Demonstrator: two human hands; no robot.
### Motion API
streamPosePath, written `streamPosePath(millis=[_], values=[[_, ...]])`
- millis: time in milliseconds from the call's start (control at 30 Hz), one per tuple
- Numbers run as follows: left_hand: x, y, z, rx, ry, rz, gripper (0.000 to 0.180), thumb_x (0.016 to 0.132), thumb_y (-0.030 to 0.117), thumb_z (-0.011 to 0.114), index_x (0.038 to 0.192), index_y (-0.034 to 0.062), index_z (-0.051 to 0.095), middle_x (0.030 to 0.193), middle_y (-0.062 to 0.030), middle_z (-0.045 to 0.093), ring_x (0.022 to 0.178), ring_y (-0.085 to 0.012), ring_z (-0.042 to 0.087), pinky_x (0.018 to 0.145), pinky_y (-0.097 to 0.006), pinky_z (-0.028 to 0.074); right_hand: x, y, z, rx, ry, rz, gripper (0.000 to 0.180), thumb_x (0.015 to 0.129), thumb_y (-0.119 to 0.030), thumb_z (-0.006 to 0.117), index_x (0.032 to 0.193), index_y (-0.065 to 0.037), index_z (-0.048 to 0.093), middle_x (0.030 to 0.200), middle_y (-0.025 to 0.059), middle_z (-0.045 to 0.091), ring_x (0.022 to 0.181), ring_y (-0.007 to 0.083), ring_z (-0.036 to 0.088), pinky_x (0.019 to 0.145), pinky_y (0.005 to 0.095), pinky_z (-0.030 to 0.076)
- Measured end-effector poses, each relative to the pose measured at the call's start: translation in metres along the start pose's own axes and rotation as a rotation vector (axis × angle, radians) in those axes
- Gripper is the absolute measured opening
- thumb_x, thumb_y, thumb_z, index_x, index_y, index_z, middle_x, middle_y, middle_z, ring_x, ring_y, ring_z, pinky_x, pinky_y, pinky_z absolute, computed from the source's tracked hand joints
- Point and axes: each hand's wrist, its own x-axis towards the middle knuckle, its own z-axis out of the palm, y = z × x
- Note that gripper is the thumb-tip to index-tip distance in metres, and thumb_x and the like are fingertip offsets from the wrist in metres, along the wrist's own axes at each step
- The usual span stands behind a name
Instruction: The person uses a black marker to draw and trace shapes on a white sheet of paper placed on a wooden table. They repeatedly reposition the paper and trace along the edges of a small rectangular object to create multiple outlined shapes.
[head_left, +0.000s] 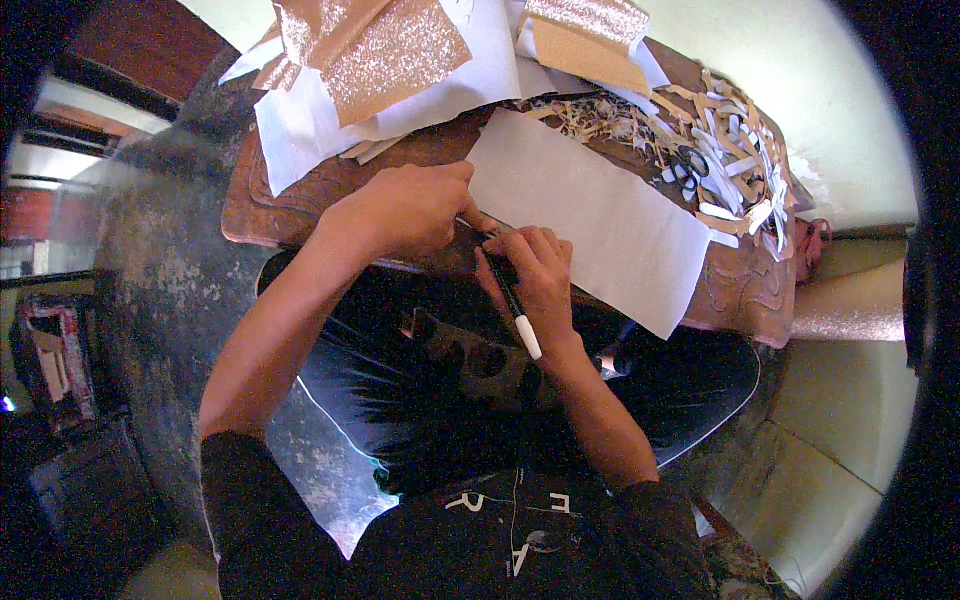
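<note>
A black pen with a white end [528, 338] is gripped in my right hand [535, 270], its white end pointing back toward me. The pen's tip is hidden among my fingers. My left hand [420, 208] is bent at the near left edge of a large white sheet [590, 215], with fingers curled and one finger reaching toward my right hand. Whatever lies under those fingers is too hidden to name. The sheet rests aslant on a carved wooden table [330, 205], its near right corner hanging over the edge toward my lap.
Sheets of glittery copper-coloured material [400, 65] with white backing lie at the far side. Black-handled scissors [686, 168] rest among many cut strips [745, 165] at the far right. A glittery roll [850, 305] stands beside the table's right end.
</note>
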Motion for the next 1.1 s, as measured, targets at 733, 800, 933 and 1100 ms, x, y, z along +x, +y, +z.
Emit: streamPosePath(millis=[733, 800, 933, 1100], values=[[-0.025, 0.050, 0.029, 0.275, 0.207, -0.062, 0.034, 0.088, 0.016, 0.059, 0.121, 0.0200, 0.067, 0.119, -0.0063, 0.058, 0.111, -0.0315, 0.060, 0.076, -0.045, 0.060, -0.013, 0.024, -0.020, 0.041, -0.045, 0.053, 0.019, 0.076, -0.014, 0.080, 0.085, -0.009, 0.064, 0.084, 0.0079, 0.062, 0.084, 0.0292, 0.059, 0.077, 0.0405, 0.040], [-0.026, 0.049, 0.029, 0.270, 0.241, -0.053, 0.038, 0.084, 0.011, 0.063, 0.122, 0.0096, 0.066, 0.118, -0.0053, 0.059, 0.112, -0.0292, 0.060, 0.072, -0.044, 0.060, -0.011, 0.023, -0.022, 0.047, -0.054, 0.057, 0.020, 0.075, -0.014, 0.079, 0.085, -0.009, 0.063, 0.084, 0.0086, 0.062, 0.083, 0.0296, 0.058, 0.078, 0.0409, 0.040], [-0.029, 0.054, 0.030, 0.261, 0.260, -0.064, 0.043, 0.083, 0.010, 0.064, 0.125, 0.0104, 0.064, 0.118, -0.0042, 0.060, 0.109, -0.0285, 0.063, 0.072, -0.043, 0.060, -0.011, 0.020, -0.028, 0.092, -0.065, 0.093, 0.020, 0.075, -0.013, 0.079, 0.085, -0.008, 0.063, 0.085, 0.0098, 0.061, 0.083, 0.0305, 0.058, 0.078, 0.0409, 0.043], [-0.032, 0.053, 0.042, 0.188, 0.326, -0.080, 0.048, 0.080, 0.006, 0.065, 0.128, 0.0107, 0.061, 0.116, -0.0043, 0.062, 0.100, -0.0282, 0.067, 0.072, -0.043, 0.059, -0.006, 0.013, -0.034, 0.134, -0.039, 0.103, 0.019, 0.075, -0.011, 0.078, 0.083, -0.007, 0.062, 0.083, 0.0103, 0.061, 0.081, 0.0312, 0.058, 0.076, 0.0399, 0.044]])
